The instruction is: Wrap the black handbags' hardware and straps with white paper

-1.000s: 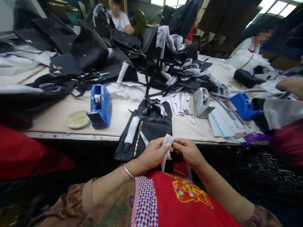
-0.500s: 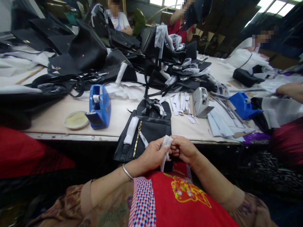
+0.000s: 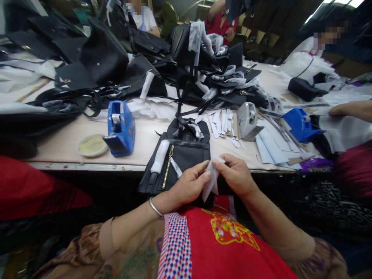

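Observation:
Between my hands is a thin white sheet (image 3: 213,176), folded and hanging down in front of the bag's lower right corner. My left hand (image 3: 190,184) pinches its left side between thumb and fingers. At its upper right, my right hand (image 3: 236,173) grips the sheet with thumb and bent fingers. A black bag (image 3: 190,153) lies under and beyond my left hand, its lower end over the table edge. The bag has a gold zipper (image 3: 167,167), a white-wrapped strap part (image 3: 160,155) and plastic-wrapped straps on top.
A blue tape dispenser (image 3: 121,128) stands left of the bag beside a round dish (image 3: 92,145). To the right are paper strips (image 3: 222,123), a grey dispenser (image 3: 248,122) and another blue dispenser (image 3: 300,124). Black bags (image 3: 104,58) pile up behind. A co-worker's arm (image 3: 351,110) reaches in from the right.
My right hand has moved up and to the right, its thumb now on the white sheet. The sheet is spread wider between both hands. The view has shifted slightly.

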`<act>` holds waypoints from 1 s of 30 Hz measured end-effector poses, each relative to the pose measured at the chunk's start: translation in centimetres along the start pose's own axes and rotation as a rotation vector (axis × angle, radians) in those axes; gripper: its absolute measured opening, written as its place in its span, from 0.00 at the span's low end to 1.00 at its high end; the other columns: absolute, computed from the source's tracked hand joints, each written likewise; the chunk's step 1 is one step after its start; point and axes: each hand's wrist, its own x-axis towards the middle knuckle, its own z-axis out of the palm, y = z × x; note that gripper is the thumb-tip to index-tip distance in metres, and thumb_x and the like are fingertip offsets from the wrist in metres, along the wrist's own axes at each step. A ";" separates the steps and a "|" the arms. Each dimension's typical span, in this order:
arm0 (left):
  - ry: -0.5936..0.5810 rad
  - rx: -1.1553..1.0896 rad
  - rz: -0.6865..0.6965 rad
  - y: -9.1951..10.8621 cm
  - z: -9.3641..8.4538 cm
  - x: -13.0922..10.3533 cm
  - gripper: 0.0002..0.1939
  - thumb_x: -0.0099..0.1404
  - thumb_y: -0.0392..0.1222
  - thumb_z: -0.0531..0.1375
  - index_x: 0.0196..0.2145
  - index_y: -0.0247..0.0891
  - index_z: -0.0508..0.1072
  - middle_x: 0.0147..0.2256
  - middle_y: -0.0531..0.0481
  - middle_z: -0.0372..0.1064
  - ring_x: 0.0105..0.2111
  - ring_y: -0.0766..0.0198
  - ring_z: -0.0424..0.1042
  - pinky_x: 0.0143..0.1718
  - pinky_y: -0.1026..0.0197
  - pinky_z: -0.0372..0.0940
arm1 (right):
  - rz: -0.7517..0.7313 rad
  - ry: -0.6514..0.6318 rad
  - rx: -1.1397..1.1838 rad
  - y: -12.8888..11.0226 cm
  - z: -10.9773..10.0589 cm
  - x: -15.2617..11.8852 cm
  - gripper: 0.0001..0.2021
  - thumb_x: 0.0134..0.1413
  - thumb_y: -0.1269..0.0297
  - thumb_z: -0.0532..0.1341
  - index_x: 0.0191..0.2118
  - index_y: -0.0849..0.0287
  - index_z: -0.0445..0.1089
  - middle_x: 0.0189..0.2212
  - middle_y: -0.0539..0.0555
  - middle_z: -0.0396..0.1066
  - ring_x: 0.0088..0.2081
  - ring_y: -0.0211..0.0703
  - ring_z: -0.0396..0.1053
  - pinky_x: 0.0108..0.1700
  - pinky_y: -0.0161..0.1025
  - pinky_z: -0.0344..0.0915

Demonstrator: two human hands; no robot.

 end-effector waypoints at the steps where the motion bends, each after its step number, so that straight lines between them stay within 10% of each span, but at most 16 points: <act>1: -0.025 0.011 0.001 0.3 0.0 0.0 0.20 0.70 0.44 0.53 0.58 0.39 0.68 0.50 0.46 0.72 0.49 0.59 0.70 0.49 0.61 0.65 | -0.054 0.052 -0.063 -0.5 -0.3 -0.1 0.14 0.56 0.54 0.64 0.28 0.60 0.71 0.21 0.47 0.67 0.25 0.37 0.63 0.29 0.34 0.60; 12: -0.060 0.560 -0.016 -0.7 1.3 0.6 0.11 0.67 0.41 0.55 0.28 0.37 0.72 0.26 0.52 0.71 0.25 0.65 0.66 0.27 0.64 0.57 | -0.104 0.332 -0.398 -1.3 -0.8 -0.8 0.18 0.57 0.53 0.62 0.21 0.57 0.65 0.16 0.46 0.58 0.22 0.36 0.56 0.25 0.36 0.53; 22: -0.027 0.517 -0.054 -1.3 1.6 0.2 0.13 0.67 0.41 0.53 0.32 0.37 0.76 0.32 0.48 0.76 0.31 0.60 0.72 0.33 0.63 0.63 | 0.155 -0.297 0.246 2.4 -2.2 -2.9 0.17 0.49 0.51 0.69 0.40 0.59 0.74 0.30 0.53 0.74 0.31 0.43 0.70 0.36 0.39 0.67; 30: -0.256 0.364 -0.028 0.7 0.7 -0.2 0.10 0.64 0.36 0.54 0.39 0.36 0.75 0.37 0.48 0.75 0.36 0.61 0.71 0.41 0.62 0.65 | 0.123 0.027 0.127 5.1 0.0 -3.7 0.13 0.49 0.56 0.69 0.37 0.59 0.77 0.33 0.53 0.77 0.34 0.46 0.72 0.39 0.40 0.68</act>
